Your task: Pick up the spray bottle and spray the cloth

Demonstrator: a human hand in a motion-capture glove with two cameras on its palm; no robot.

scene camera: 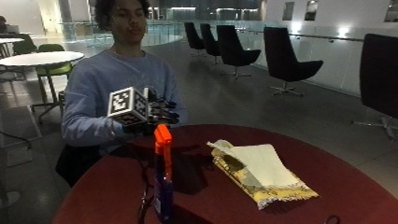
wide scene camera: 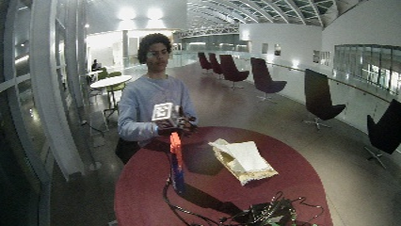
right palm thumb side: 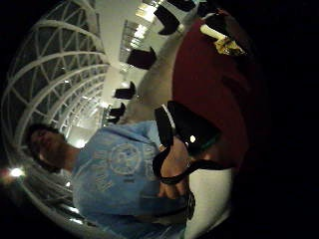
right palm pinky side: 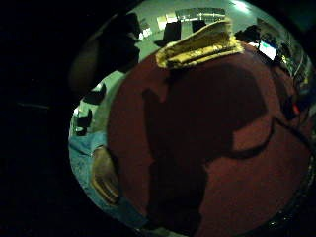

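Location: at a round dark-red table (scene camera: 348,154), where we find a seated person in a light blue sweatshirt (scene camera: 103,79).
Spray bottle: we record a tall blue spray bottle with an orange trigger head (scene camera: 163,177) standing upright on the table, at about 6 o'clock from the table's centre in the outside view, on the camera's side. Nothing touches it.
Cloth: we note a folded cream cloth with a yellow patterned edge (scene camera: 261,172) lying flat at about 3 o'clock from the bottle, near it but apart. The little-finger palm view shows the same cloth (right palm pinky side: 200,47) at the far edge of the tabletop.
Gloved hand: the right hand in the black glove (scene camera: 159,115) is raised above the table edge nearest the person, at about 12 o'clock from the bottle and apart from it. It holds nothing; how far its fingers are spread, we cannot tell.
Step in hand: we judge this to be the approach; the pick-up is not yet done and no spraying has begun.
Next move: in our judgement, the hand must come down and forward to the bottle's neck, close round it with a finger at the trigger, lift, then turn the nozzle toward the cloth.
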